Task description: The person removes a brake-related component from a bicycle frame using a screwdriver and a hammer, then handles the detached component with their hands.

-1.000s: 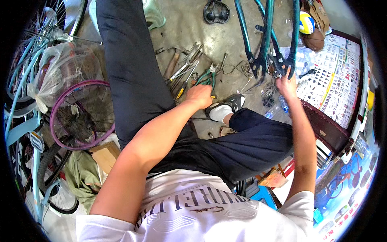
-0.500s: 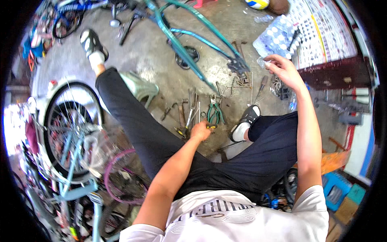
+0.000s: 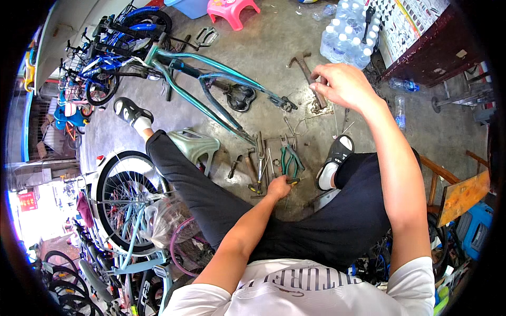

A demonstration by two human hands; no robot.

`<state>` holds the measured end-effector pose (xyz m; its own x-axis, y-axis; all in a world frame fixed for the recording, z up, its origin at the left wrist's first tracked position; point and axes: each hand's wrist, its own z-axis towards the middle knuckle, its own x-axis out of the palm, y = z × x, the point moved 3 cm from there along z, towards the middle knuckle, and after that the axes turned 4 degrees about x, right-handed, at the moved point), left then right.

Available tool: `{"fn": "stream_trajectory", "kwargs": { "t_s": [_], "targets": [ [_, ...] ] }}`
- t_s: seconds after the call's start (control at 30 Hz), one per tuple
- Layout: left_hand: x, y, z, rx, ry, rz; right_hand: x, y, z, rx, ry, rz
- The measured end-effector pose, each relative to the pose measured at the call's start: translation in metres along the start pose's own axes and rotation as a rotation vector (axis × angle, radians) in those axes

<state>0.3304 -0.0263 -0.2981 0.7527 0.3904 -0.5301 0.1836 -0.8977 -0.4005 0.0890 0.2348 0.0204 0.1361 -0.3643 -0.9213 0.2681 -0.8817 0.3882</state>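
Note:
My left hand (image 3: 279,187), low between my knees, is closed around a tool with a yellow-and-black handle (image 3: 295,180); its working end is hidden. Just beyond it lie green-handled pliers (image 3: 290,159) on the floor. My right hand (image 3: 345,87) is raised ahead with its fingers curved and apart, nothing visible in them. In the picture it overlaps the handle of a hammer (image 3: 301,62) lying on the floor; whether they touch I cannot tell. Left of the pliers are an adjustable wrench (image 3: 260,150) and a wooden-handled tool (image 3: 250,167).
A green bicycle frame (image 3: 184,92) stretches across the floor ahead. A pale green stool (image 3: 192,145) lies beside my left leg, near a bicycle wheel (image 3: 126,203). Packed water bottles (image 3: 342,45) stand far right, with a loose bottle (image 3: 400,113) nearer. A pink stool (image 3: 232,11) is at the back.
The whole view has shifted, showing more on the left. My right hand has moved left across the floor, from beside the bottles to over the hammer. The left hand keeps its tool, slightly farther right.

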Motion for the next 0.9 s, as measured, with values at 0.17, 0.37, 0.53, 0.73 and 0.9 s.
{"fn": "stream_trajectory", "kwargs": {
  "t_s": [0.17,0.37,0.53,0.73,0.9],
  "targets": [
    [-0.003,0.000,0.000,-0.073,0.036,-0.016,-0.002,-0.010,-0.006,0.037,0.092,0.020],
    [-0.013,-0.015,-0.003,-0.091,0.016,-0.023,-0.001,-0.017,-0.012,0.031,0.164,-0.013],
    [-0.008,-0.011,-0.008,-0.079,0.016,-0.029,0.000,-0.013,-0.010,0.003,0.175,0.015],
    [-0.001,0.007,-0.003,-0.068,-0.058,-0.083,0.009,-0.018,-0.007,-0.058,0.156,0.032],
    [-0.021,-0.009,-0.002,-0.015,-0.221,-0.214,0.010,-0.014,-0.008,-0.060,0.245,0.040]
  ]
}}
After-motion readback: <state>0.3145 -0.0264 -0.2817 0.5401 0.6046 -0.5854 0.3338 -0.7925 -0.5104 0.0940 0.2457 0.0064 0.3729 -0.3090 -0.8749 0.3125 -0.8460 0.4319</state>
